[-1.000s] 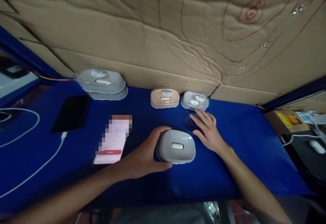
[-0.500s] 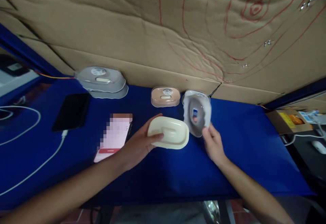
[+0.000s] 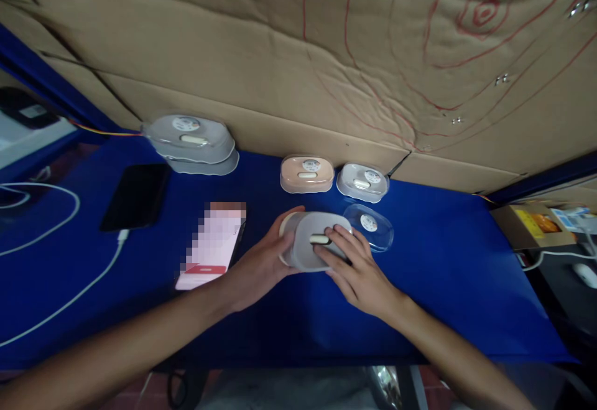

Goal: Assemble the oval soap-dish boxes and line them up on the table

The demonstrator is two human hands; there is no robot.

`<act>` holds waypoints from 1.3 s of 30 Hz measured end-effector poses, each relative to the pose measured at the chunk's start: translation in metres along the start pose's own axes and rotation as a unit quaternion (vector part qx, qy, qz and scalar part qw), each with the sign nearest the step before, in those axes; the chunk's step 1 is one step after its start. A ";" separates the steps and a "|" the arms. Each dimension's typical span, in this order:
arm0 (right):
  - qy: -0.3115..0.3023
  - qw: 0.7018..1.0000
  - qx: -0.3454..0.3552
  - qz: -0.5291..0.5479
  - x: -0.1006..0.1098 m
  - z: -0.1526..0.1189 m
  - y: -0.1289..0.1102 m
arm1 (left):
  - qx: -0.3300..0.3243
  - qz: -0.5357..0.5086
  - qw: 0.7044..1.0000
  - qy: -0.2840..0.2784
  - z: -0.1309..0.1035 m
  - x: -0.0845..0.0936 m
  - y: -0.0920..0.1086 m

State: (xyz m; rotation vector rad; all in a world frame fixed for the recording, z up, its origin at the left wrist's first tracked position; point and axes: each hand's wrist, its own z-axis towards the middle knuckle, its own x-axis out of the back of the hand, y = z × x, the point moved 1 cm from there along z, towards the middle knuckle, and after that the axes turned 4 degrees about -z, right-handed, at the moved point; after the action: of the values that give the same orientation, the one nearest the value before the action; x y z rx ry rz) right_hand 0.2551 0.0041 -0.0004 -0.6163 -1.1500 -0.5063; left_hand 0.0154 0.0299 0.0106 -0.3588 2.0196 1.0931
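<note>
Above the blue table, my left hand (image 3: 270,257) grips the cream dish, of which only the left edge shows. A grey oval container (image 3: 305,254) with a pale oblong piece on top covers the rest of it. My right hand (image 3: 352,264) lies over the container's right side, fingers spread across its top. Just beyond that hand, a clear lid (image 3: 375,226) with a round label rests on the table. Behind stand a peach container (image 3: 298,180) and a grey container (image 3: 357,189), each under a clear cover.
Stacked grey containers (image 3: 200,149) stand at the back left. A black phone (image 3: 135,198) with a white cable and a lit phone (image 3: 214,242) lie left. Cardboard (image 3: 233,55) rises behind; an open box (image 3: 527,229) is at right.
My right hand has moved left, bringing the grey container onto the cream dish in my left hand. The clear lid now lies apart on the table.
</note>
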 end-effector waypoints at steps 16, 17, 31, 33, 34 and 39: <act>0.137 0.970 -0.187 0.078 0.047 -0.014 0.080 | -0.038 0.217 0.975 -0.006 0.003 0.007 -0.004; 0.126 0.971 -0.181 0.088 0.046 -0.014 0.077 | -0.026 0.191 0.981 -0.015 0.003 0.007 -0.005; -0.023 0.980 -0.199 -0.006 0.021 -0.024 0.103 | 0.034 0.006 0.994 0.102 0.006 0.004 0.005; 0.021 0.978 -0.198 0.068 0.016 -0.022 0.092 | 0.034 -0.005 0.995 0.099 0.007 0.007 0.002; 0.049 0.973 -0.194 0.117 0.013 -0.020 0.082 | 0.038 -0.009 0.995 0.096 0.007 0.008 0.000; 0.068 0.977 -0.060 0.191 0.001 -0.006 0.024 | 0.071 -0.023 0.996 0.042 0.002 0.003 -0.009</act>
State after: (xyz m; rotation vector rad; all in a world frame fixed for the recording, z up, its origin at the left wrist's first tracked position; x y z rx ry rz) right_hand 0.2757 0.0176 -0.0061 -0.8727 -0.8488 -0.2826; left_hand 0.0197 0.0268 0.0029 -0.3811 2.1387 0.9138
